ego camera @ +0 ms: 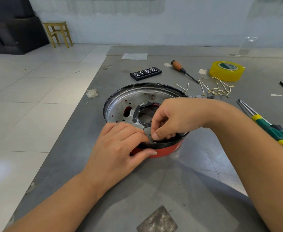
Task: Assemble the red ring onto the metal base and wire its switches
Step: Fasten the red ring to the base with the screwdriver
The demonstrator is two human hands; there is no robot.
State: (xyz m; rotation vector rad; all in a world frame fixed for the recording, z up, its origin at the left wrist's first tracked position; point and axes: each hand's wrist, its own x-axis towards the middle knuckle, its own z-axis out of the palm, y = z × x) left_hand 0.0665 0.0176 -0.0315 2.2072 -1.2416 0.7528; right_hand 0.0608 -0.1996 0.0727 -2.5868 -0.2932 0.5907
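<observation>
- Head view: we see a grey table [170, 190] with the metal base [120, 106] lying near its left edge, the red ring [167, 150] showing under the black rim on the near side
- The base has a rough hole in the middle and some small holes around it
- Our left hand [119, 148] rests on the near rim; its thumb presses on the red ring outside and the fingers are curled over the rim to the inside
- Our right hand [175, 119] comes over the base from the right, with fingers curled and the thumb tip pressed down just inside the near rim; it seems to pinch something small there, but we cannot tell what
- The two hands are almost touching at the rim
- Behind the base lie a black bit case [145, 73], a screwdriver [183, 71] with a wooden handle, and a yellow tape roll [227, 71]
- Between the tape and the base lies a heap of short wires [216, 88] with brass ends
- At the right edge lie green screwdrivers [271, 129]
- A wooden stool [57, 33] stands on the tile floor far left
</observation>
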